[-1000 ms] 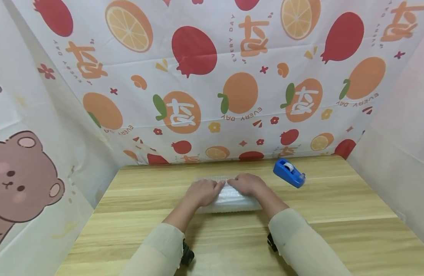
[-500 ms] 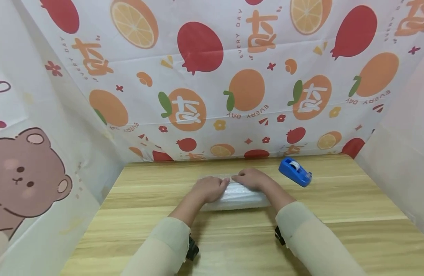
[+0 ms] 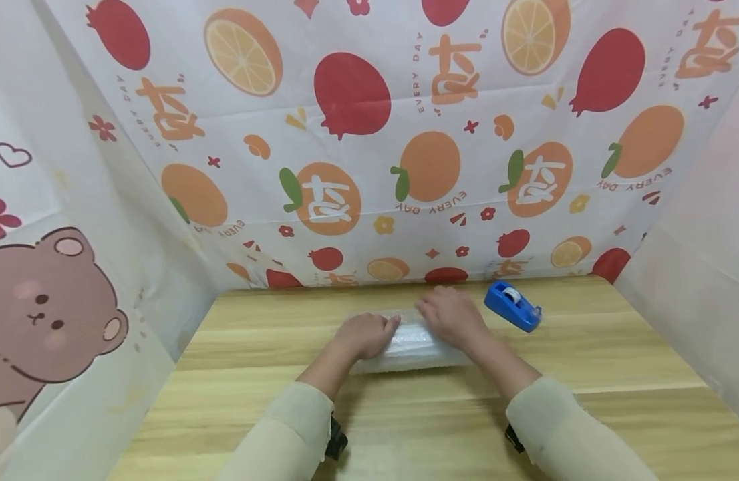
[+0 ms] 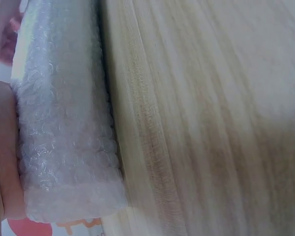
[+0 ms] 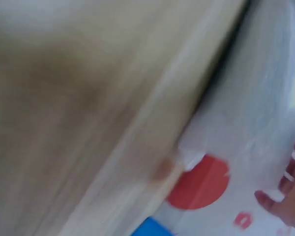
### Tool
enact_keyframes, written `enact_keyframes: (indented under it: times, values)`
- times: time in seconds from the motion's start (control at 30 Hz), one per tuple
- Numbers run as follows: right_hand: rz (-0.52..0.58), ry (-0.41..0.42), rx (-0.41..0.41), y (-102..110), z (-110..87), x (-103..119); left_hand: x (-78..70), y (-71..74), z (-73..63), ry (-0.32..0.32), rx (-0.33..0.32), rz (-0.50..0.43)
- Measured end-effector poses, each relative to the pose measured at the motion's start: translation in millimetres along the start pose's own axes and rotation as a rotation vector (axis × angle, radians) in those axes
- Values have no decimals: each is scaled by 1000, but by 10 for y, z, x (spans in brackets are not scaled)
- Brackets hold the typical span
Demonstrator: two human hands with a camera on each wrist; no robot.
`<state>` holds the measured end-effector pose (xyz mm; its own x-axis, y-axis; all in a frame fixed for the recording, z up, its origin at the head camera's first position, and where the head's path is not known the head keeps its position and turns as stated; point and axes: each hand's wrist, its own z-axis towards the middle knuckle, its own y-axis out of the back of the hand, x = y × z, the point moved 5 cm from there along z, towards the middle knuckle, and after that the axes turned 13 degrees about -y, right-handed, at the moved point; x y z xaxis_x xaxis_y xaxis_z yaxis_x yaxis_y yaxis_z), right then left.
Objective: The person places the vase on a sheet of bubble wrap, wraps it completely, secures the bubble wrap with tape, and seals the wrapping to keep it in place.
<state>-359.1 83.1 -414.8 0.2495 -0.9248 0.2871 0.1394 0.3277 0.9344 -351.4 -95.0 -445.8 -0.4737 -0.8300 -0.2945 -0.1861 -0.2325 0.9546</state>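
A roll of clear bubble wrap [image 3: 410,349] lies crosswise on the wooden table [image 3: 405,427]. My left hand [image 3: 365,335] grips its left part from above, thumb along the top; the far fingers are hidden behind the roll. In the left wrist view the bubble wrap [image 4: 64,123] shows close up, with the hand [image 4: 2,152] against its side. Over the roll's right part is my right hand [image 3: 455,318], blurred, its fingers relaxed and pointing to the far side. The right wrist view has these fingers [image 5: 287,184] apart from the wrap, holding nothing.
A blue tape dispenser [image 3: 514,307] with a roll of tape stands at the back right, beyond my right hand. Behind the table's far edge hangs a fruit-printed cloth [image 3: 369,200]. Another cloth with a bear print [image 3: 51,321] hangs on the left.
My right hand has let go of the bubble wrap and moved up and to the right, away from the left thumb. The left hand keeps its grip; the roll stays in place.
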Motion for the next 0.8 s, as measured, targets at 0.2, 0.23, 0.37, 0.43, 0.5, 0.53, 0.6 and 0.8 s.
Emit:
enact_keyframes:
  times: [0.2,0.23,0.37,0.43,0.5,0.53,0.6,0.8]
  values:
    - [-83,53,171,-213,-124,153,33,41,22,2,-1,3]
    - [-65,27,190,-238,-108,129,33,43,22,5,2,-7]
    - [61,-35,236,-283,-13,0,32,43,19,24,2,-39]
    - [145,-50,256,-288,24,-68,36,39,21,27,-2,-40]
    - [219,-68,280,-290,42,-124,38,37,21,30,-6,-37]
    - [248,-77,289,-292,47,-147,39,37,20,30,-7,-40]
    - [290,-90,307,-299,48,-177,45,36,16,31,-8,-51]
    - [307,-119,326,-312,35,-189,68,50,-6,57,-29,-131]
